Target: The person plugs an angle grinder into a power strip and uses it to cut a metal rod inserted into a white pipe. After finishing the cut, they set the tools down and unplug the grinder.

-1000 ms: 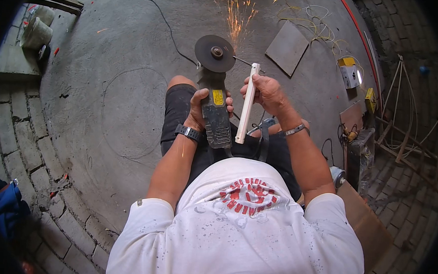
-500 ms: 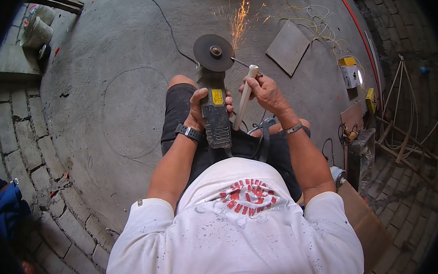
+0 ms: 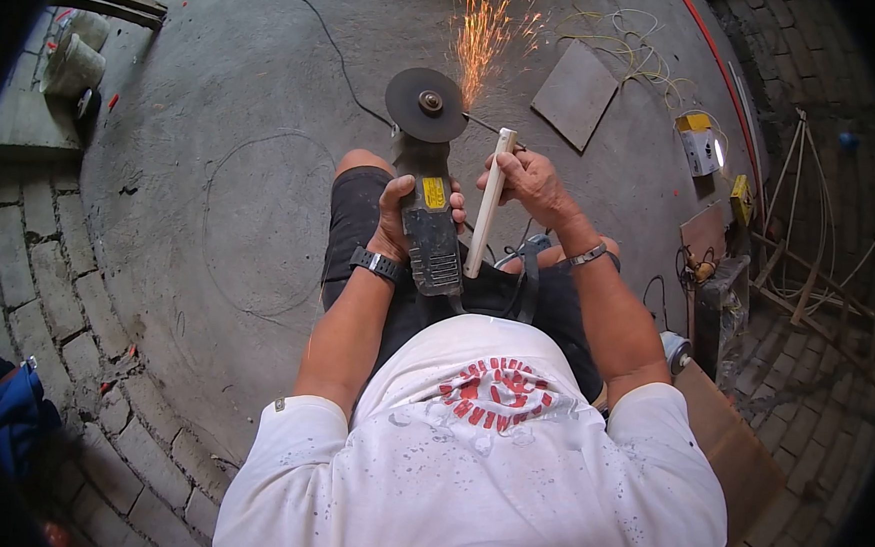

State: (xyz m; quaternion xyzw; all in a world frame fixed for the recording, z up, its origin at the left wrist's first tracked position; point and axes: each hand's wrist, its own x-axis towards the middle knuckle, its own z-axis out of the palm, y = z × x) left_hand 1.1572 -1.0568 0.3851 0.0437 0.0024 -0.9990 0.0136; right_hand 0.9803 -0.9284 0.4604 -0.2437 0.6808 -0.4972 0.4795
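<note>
My left hand (image 3: 395, 216) is closed around the body of an angle grinder (image 3: 432, 238), whose dark disc (image 3: 420, 97) faces up at me. In my right hand (image 3: 531, 186) is a hammer-like tool (image 3: 488, 211) with a slim white handle, gripped near its upper end. Its thin, dark metal head (image 3: 482, 124) crosses behind the handle and reaches the disc's right edge. Orange sparks (image 3: 484, 41) fly from that spot, away from me. Part of the metal is hidden by the handle and my fingers.
A grey square plate (image 3: 576, 94) lies ahead on the right, with loose yellow wire (image 3: 651, 61) beside it. The grinder's dark cord (image 3: 322, 26) runs across the concrete floor. Boxes (image 3: 701, 144) stand at right; buckets (image 3: 72, 66) stand at far left.
The spark spray has become larger and denser. The white handle has rolled slightly in my right hand, its lower end shifting a little, and more of the metal head shows. The grinder stays in place.
</note>
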